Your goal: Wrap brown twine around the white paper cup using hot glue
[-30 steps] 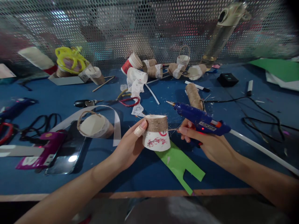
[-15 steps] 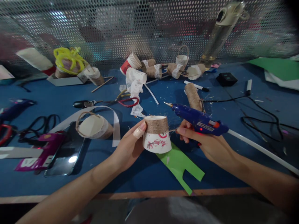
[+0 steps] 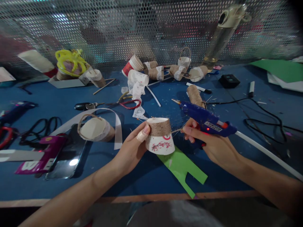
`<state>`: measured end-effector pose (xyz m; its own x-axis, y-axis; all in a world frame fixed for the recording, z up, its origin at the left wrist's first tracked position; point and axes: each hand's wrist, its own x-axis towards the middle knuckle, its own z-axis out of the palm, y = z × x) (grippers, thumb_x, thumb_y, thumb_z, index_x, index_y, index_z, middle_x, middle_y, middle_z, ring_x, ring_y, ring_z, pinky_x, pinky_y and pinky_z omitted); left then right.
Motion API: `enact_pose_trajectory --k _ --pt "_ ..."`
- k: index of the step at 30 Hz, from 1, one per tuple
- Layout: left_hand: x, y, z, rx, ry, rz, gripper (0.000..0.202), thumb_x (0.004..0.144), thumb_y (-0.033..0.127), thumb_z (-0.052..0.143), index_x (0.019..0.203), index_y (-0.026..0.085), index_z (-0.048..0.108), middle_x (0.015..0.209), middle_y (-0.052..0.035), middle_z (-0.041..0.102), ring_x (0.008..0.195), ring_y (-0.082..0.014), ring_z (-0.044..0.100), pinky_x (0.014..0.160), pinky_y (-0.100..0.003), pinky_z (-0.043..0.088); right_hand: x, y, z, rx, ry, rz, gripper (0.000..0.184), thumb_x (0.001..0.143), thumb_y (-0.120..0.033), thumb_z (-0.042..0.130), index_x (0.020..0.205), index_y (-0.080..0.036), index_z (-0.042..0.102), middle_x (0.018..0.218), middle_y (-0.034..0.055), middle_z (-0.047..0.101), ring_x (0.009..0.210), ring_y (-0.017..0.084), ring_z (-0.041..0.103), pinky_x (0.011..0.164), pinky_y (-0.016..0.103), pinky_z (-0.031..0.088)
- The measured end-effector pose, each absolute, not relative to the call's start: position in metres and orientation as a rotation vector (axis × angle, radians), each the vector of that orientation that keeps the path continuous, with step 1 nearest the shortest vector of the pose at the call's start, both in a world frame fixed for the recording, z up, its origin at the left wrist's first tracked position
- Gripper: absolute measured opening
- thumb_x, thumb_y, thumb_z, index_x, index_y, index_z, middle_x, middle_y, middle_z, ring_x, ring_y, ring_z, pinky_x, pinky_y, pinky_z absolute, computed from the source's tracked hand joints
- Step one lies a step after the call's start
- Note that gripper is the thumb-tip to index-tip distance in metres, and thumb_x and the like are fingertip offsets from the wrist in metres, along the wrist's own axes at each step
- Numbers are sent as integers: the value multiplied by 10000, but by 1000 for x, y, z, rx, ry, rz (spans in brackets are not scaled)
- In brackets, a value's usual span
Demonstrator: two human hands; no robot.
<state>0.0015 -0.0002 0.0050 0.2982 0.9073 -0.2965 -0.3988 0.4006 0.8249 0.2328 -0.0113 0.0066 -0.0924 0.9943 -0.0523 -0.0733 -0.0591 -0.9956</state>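
Note:
My left hand [image 3: 133, 146] is closed on a paper cup [image 3: 161, 145], held upside down, with twine [image 3: 160, 128] wound round its upper half. The lower half is bare white with a pink blossom print. From the cup's right side a loose strand of twine [image 3: 177, 130] runs to my right hand [image 3: 201, 134], which pinches it between thumb and finger. That same hand also grips a blue hot glue gun [image 3: 201, 117], its nozzle pointing left and a white glue stick [image 3: 267, 153] sticking out behind. A roll of twine [image 3: 194, 95] lies behind the gun.
Under the cup lies a cut green sheet [image 3: 182, 170]. A small twine-handled basket [image 3: 93, 128], a phone [image 3: 68, 157] and a purple packet [image 3: 42, 154] are on the left. Red-handled scissors [image 3: 129, 104], lace [image 3: 137, 94] and paper cups [image 3: 138, 77] lie further back. A bottle [image 3: 220, 41] stands at the mesh screen.
My right hand and the glue gun have shifted slightly right, and the strand of twine between hand and cup shows longer. The cup has barely moved.

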Motion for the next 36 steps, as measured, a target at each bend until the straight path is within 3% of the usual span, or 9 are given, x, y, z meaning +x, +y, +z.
enact_pose_trajectory --k 10,16,23,29,36 --pt "2 -1 2 757 827 988 319 834 480 818 1064 258 813 1025 -35 794 908 -197 705 790 -264 528 233 -10 6 -1164 -1148 1329 359 897 -366 789 612 -238 612 673 -36 551 663 150 522 800 352 458" --pt "3 -4 0 769 828 972 407 804 526 830 1116 267 801 1066 -46 783 977 -239 712 806 -297 550 232 -10 2 -1215 -1128 1353 359 883 -382 799 619 -236 604 671 -38 561 683 156 528 764 344 423" --pt "2 -4 -3 766 770 985 310 823 488 828 1069 300 817 1021 -24 793 911 -195 714 776 -264 543 232 -11 2 -1190 -1118 1386 371 878 -341 801 586 -232 599 678 -43 576 695 144 535 775 324 419" --pt "3 -4 -1 764 777 974 351 828 493 821 1106 279 807 1070 -44 794 971 -226 715 831 -296 540 230 -10 3 -1195 -1063 1414 238 852 -303 818 702 -249 641 660 -60 587 654 138 543 755 317 444" --pt "4 -6 -2 739 792 979 390 787 507 851 1109 290 814 1108 -35 795 1022 -229 718 863 -289 549 229 -11 1 -1186 -1003 1443 231 816 -338 856 754 -247 653 631 -69 593 643 131 563 757 303 479"
